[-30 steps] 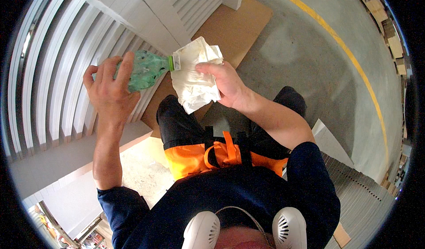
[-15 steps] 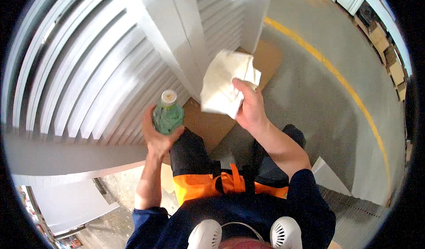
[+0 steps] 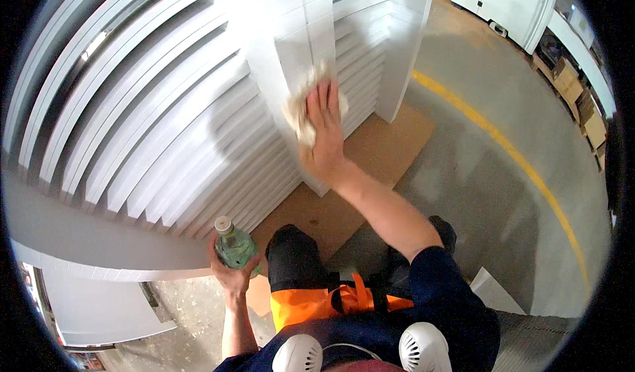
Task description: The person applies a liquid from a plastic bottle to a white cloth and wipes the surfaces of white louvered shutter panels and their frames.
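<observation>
My right hand [image 3: 324, 134] presses a crumpled cream cloth [image 3: 302, 117] against the upright middle rail [image 3: 291, 44] of a white louvered panel [image 3: 192, 130]. Its fingers lie over the cloth, which is partly hidden beneath them. Lower and to the left, my left hand [image 3: 230, 274] is wrapped round a clear greenish plastic bottle [image 3: 236, 246] with a white cap. The bottle is held upright, apart from the slats.
Brown cardboard [image 3: 390, 144] lies under the panel's foot. A yellow line [image 3: 503, 137] curves across the grey floor at right. White cabinets [image 3: 506, 5] and stacked cardboard [image 3: 569, 84] stand far right. A white sheet-like surface [image 3: 99, 306] is at lower left.
My right hand has moved up and left, bringing the cloth from mid-air onto the panel's rail. My left hand has lowered the bottle toward me.
</observation>
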Tool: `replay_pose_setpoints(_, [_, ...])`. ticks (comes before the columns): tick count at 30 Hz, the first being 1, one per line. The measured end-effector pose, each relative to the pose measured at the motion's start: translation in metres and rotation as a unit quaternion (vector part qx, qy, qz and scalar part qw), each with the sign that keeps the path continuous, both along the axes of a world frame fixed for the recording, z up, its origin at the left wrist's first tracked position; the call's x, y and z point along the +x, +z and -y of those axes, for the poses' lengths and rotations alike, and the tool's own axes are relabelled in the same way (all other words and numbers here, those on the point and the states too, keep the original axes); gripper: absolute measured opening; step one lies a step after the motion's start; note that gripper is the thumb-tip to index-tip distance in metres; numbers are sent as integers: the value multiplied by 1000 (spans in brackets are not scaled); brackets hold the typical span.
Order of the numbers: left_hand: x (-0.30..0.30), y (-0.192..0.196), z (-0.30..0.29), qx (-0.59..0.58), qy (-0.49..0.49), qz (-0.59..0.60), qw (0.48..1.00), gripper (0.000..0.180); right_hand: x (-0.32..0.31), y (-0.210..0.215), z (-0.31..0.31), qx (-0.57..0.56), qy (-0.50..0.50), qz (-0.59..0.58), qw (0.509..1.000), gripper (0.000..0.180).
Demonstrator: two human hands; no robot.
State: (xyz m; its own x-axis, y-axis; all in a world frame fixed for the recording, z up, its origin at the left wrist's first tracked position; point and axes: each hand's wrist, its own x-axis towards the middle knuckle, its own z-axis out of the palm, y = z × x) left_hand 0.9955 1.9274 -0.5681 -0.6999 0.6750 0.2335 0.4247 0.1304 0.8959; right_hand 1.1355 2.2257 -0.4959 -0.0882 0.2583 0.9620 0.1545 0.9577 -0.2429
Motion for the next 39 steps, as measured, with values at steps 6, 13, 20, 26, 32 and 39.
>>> replay_pose_setpoints(6, [4,7,-7,18,-22,91,995,95,6,108,-22,137,-63,4,989,59])
replay_pose_setpoints(13, [6,3,-13,30,1,87,996,95,15,141,-10,142,-75,88,983,63])
replay_pose_setpoints(20, [14,21,-22,105,-22,87,990,92,13,75,-20,122,-42,55,990,69])
replay_pose_setpoints(26, [4,7,-10,100,1,93,991,96,20,287,-20,82,27,27,996,64])
replay_pose_setpoints(32, [6,0,-9,109,16,113,987,99,14,171,-28,193,-52,61,978,66])
replay_pose_setpoints(39, [11,4,-1,161,-5,199,967,98,22,398,-42,208,-54,-22,976,68])
